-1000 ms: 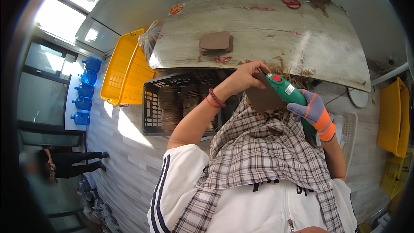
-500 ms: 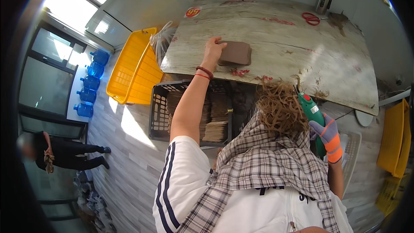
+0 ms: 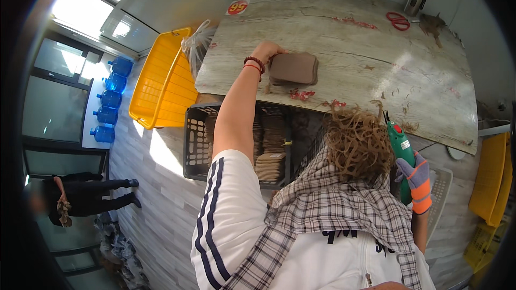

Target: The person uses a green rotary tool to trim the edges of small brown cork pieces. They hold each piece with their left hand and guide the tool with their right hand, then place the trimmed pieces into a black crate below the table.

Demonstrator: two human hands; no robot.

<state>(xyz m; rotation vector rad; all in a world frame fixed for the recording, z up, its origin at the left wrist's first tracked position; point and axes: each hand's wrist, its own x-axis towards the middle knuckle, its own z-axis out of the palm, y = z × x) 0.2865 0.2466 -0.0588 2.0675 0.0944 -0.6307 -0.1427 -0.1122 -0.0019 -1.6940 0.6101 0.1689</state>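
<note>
- the tabletop (image 3: 344, 56), pale and wood-grained, is the landmark here; brown scraps lie along its near edge.
- a yellow basket (image 3: 177, 91) stands past the tabletop's left end.
- a checked cloth (image 3: 333, 209) drapes the person's lap, on the tabletop's near side.
- a black crate (image 3: 196, 153) holding bundled flat brown pieces (image 3: 270, 166) sits below the tabletop's near edge, toward the left.
- a tangled heap of brown strips (image 3: 357, 142) rests on the cloth, close to the tabletop's near edge.
- a green handheld tool (image 3: 400, 142) points toward the tabletop from just off its near edge, at the right.
- a brown stack (image 3: 293, 70) lies on the tabletop, left of its middle, near the front.
- the right hand (image 3: 419, 182), gloved, wraps closed around the tool, off the tabletop's near edge.
- the left hand (image 3: 269, 51), bare, is over the tabletop, fingers bent at the stack's left end; fingertips are hidden, so its grip cannot be told.
- the step in hand looks like taking a piece from the stack; the next move would call for separating one and lifting it off the tabletop.
</note>
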